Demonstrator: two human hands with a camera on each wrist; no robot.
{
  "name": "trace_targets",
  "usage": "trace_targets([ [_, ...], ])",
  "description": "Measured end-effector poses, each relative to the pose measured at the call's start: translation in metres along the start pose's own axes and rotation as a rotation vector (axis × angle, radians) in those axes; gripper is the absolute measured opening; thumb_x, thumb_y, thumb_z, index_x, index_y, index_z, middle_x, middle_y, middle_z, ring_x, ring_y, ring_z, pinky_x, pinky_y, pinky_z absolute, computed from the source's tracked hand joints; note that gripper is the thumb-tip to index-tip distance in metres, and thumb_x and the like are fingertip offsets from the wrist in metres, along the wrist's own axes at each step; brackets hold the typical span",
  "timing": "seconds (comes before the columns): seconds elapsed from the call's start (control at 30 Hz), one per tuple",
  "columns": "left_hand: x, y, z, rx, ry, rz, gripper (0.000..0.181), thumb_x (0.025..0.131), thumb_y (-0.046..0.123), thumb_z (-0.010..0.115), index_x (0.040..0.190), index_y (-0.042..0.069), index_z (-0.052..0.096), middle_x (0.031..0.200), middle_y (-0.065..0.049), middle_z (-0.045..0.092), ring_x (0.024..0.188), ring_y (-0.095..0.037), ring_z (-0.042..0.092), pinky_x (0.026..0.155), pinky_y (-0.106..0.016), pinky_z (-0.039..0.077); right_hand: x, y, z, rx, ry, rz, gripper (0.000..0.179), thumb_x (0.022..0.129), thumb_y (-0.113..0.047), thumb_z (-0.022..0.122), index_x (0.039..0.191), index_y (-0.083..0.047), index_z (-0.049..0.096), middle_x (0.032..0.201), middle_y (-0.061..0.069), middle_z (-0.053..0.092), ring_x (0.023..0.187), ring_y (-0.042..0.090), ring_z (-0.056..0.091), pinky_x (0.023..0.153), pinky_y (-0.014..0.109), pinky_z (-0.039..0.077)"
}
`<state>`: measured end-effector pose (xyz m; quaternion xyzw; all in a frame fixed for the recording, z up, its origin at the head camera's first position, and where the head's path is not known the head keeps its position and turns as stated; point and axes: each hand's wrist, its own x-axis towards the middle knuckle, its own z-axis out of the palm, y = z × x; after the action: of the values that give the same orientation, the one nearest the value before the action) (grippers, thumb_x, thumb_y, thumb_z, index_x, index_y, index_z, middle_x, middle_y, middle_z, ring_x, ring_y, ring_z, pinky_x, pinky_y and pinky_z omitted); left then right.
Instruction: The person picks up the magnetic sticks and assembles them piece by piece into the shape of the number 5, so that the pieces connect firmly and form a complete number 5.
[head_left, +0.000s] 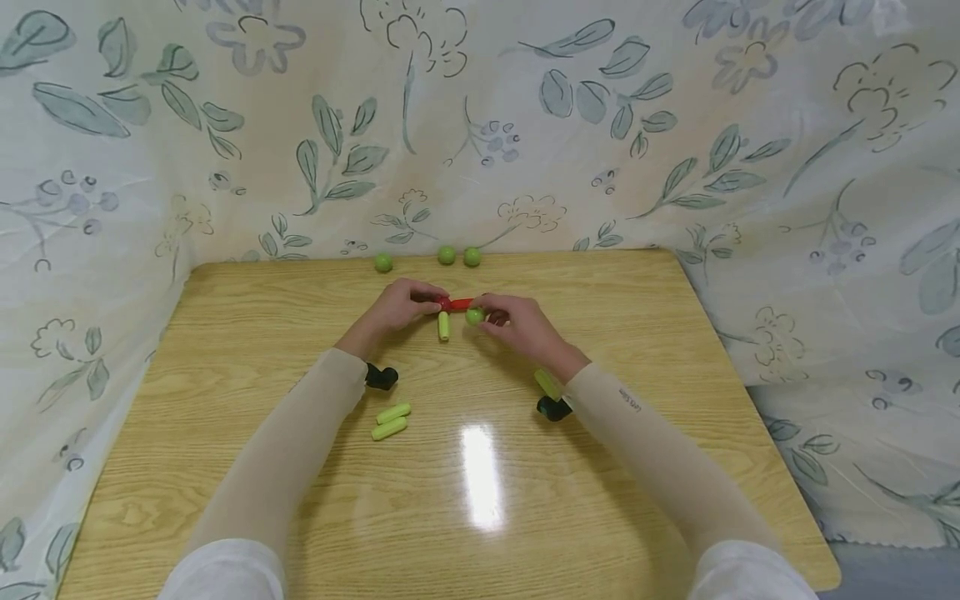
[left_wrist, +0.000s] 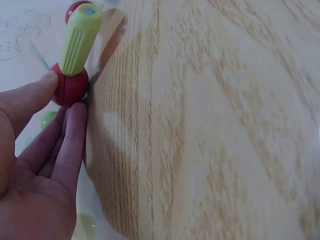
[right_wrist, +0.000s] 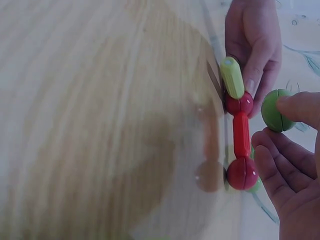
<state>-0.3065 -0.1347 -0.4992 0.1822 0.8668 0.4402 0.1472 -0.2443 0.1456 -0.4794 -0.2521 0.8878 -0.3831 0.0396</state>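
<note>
My left hand (head_left: 397, 307) pinches a red ball (left_wrist: 70, 89) between thumb and fingers. From that ball a yellow-green rod (left_wrist: 80, 42) sticks out toward me, and a red rod (right_wrist: 241, 134) links it to a second red ball (right_wrist: 243, 173). In the head view that second ball is hidden behind my right hand (head_left: 520, 323). The right hand pinches a glossy green ball (right_wrist: 276, 111) with a seam around it. This ball is apart from the joined red pieces, close beside the red rod.
Three green balls (head_left: 383, 262) sit along the table's back edge. Two yellow-green rods (head_left: 389, 428) lie at the front left. A dark piece (head_left: 382, 378) is by the left forearm; another dark piece (head_left: 553, 408) and a yellow-green rod (head_left: 547, 384) are partly under the right one.
</note>
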Motion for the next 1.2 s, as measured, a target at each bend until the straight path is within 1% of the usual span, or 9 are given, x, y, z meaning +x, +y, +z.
trace_targets([
  [0.17,0.001,-0.001,0.0,0.001,-0.002,0.002,0.03,0.107,0.015,0.072,0.136,0.009,0.077,0.133,-0.008,0.074,0.128,-0.029,0.063,0.113,-0.049,0.046,-0.004,-0.003,0.008,-0.023,-0.029,-0.029,0.031,0.102,-0.011,0.078,0.133,-0.014,0.075,0.115,0.0,0.075,0.093,0.015,0.07,0.085,0.032,0.059],
  [0.37,0.0,0.0,0.0,0.013,-0.003,0.005,0.029,0.107,0.014,0.072,0.135,0.009,0.077,0.132,-0.009,0.075,0.127,-0.029,0.063,0.113,-0.049,0.046,-0.007,-0.011,0.015,-0.033,-0.057,-0.059,0.031,0.1,-0.008,0.08,0.131,-0.014,0.076,0.108,0.001,0.075,0.091,0.016,0.069,0.084,0.032,0.06],
  [0.57,-0.001,0.003,0.0,0.006,-0.002,0.012,0.029,0.107,0.012,0.071,0.135,0.008,0.077,0.131,-0.009,0.075,0.126,-0.029,0.063,0.112,-0.049,0.046,-0.009,-0.015,0.023,-0.016,-0.083,-0.054,0.029,0.1,-0.009,0.081,0.128,-0.017,0.076,0.106,-0.003,0.074,0.092,0.013,0.068,0.085,0.032,0.058],
  [0.7,-0.002,0.004,0.0,0.005,-0.005,0.018,0.029,0.107,0.013,0.071,0.135,0.007,0.077,0.131,-0.01,0.075,0.127,-0.029,0.063,0.113,-0.049,0.046,-0.01,-0.017,0.027,-0.028,-0.099,-0.054,0.028,0.101,-0.011,0.081,0.127,-0.018,0.076,0.106,-0.006,0.074,0.091,0.011,0.067,0.083,0.03,0.058],
  [1.0,-0.003,0.005,0.0,0.009,-0.001,0.015,0.028,0.107,0.014,0.072,0.134,0.008,0.078,0.131,-0.01,0.075,0.127,-0.029,0.063,0.112,-0.049,0.046,-0.012,-0.018,0.033,-0.068,-0.118,-0.093,0.03,0.101,-0.015,0.081,0.129,-0.019,0.075,0.105,-0.005,0.075,0.089,0.011,0.067,0.082,0.031,0.057],
  [1.2,-0.003,0.003,0.001,0.009,0.008,0.013,0.028,0.107,0.012,0.071,0.134,0.009,0.078,0.132,-0.009,0.075,0.128,-0.029,0.063,0.113,-0.049,0.045,-0.01,-0.019,0.038,-0.103,-0.139,-0.122,0.029,0.102,-0.017,0.08,0.131,-0.02,0.075,0.106,-0.005,0.076,0.089,0.01,0.067,0.083,0.03,0.057],
])
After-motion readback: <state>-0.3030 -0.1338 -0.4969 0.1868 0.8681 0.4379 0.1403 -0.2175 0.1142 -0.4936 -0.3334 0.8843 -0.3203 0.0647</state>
